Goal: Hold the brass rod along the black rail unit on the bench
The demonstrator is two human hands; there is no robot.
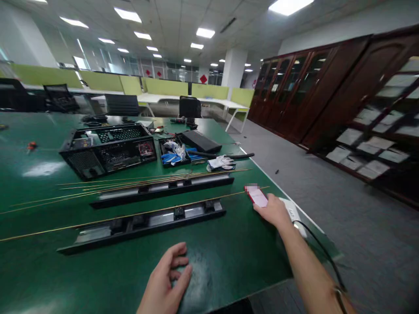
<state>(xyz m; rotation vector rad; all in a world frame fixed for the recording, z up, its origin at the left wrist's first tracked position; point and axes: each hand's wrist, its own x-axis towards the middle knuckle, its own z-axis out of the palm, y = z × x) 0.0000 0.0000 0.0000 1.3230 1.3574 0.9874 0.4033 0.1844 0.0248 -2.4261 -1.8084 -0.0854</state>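
Worktop [229, 261]: dark green, glossy, reflecting the ceiling light panels [205, 32].

Right hand [273, 211]: lies on the near end of a red-edged phone [257, 196] at the worktop's right edge. It cannot be told whether the fingers close round it. A white power strip [293, 213] sits just beside the wrist.

Left hand [166, 279]: released, fingers loosely curled, resting on bare worktop at the near edge and holding nothing.

Two long black rails, near [144, 222] and far [163, 188], lie roughly parallel across the middle, with thin brass rods [131, 179] lying along them. Behind them stand an open black computer chassis [108, 150] and a tray of gloves [173, 152].

Room: open office with grey carpet [327, 183], green desk partitions [163, 86] at the back and dark wooden glass-fronted cabinets [327, 87] along the right wall.
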